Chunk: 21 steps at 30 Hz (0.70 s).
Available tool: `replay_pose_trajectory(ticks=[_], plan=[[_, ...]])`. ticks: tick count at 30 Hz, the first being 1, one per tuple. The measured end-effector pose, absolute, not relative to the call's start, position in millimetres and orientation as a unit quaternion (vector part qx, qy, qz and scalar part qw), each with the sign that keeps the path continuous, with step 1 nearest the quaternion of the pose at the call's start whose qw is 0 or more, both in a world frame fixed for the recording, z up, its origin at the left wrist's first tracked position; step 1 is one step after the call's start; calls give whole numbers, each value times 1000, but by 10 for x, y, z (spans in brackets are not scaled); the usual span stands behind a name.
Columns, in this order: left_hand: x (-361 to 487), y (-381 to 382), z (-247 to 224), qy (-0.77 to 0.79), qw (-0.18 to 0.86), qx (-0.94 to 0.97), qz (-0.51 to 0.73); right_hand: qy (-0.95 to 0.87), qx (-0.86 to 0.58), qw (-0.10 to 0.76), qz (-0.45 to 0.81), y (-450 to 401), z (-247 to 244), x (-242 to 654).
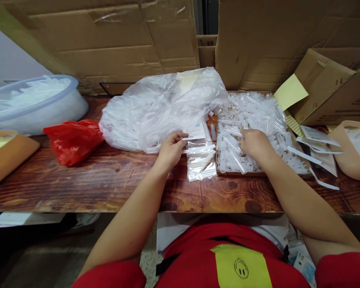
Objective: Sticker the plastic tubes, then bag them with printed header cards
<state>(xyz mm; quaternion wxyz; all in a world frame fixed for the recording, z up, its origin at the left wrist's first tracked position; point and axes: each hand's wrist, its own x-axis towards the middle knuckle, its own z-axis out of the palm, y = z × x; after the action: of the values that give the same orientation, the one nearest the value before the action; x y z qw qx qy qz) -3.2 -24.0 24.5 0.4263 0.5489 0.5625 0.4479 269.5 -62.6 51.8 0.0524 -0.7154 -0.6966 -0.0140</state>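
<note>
Printed slip [197, 132], best held flat, pinched by left hand [172, 149]; plastic tubes [254, 113] touched by right hand [255, 145], finger closure hidden.

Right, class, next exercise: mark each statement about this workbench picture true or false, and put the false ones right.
1. The right hand is among the clear tubes in the shallow box. True.
2. The red plastic bag lies to the right of the shallow box. False: it lies to the left, beside the large clear plastic bag.
3. The left hand is at the edge of the flat packets. True.
4. The smiley drawing is on a cardboard panel. False: it is on the yellow patch over the red garment.
5. The pale basin holds whitish things. True.
</note>
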Motion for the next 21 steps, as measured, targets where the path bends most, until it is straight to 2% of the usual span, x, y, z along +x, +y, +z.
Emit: replay_pose_trajectory(ticks=[3, 5, 8, 10, 13, 21], plan=[[6, -272, 284, 551, 439, 525, 477, -701, -708, 87, -26, -688, 582, 2745], [45, -312, 312, 541, 451, 510, 494, -715, -680, 158, -41, -753, 624, 2738], [109, -379, 345, 527, 467, 489, 515, -782, -536, 313, -49, -839, 637, 2617], [144, -412, 355, 518, 473, 477, 530, -842, -405, 353, -39, -862, 607, 2492], [178, -443, 354, 505, 483, 463, 545, -890, -319, 324, -47, -834, 540, 2355], [280, -592, 399, 470, 556, 448, 519, -866, -447, 191, -119, -805, 557, 2224]])
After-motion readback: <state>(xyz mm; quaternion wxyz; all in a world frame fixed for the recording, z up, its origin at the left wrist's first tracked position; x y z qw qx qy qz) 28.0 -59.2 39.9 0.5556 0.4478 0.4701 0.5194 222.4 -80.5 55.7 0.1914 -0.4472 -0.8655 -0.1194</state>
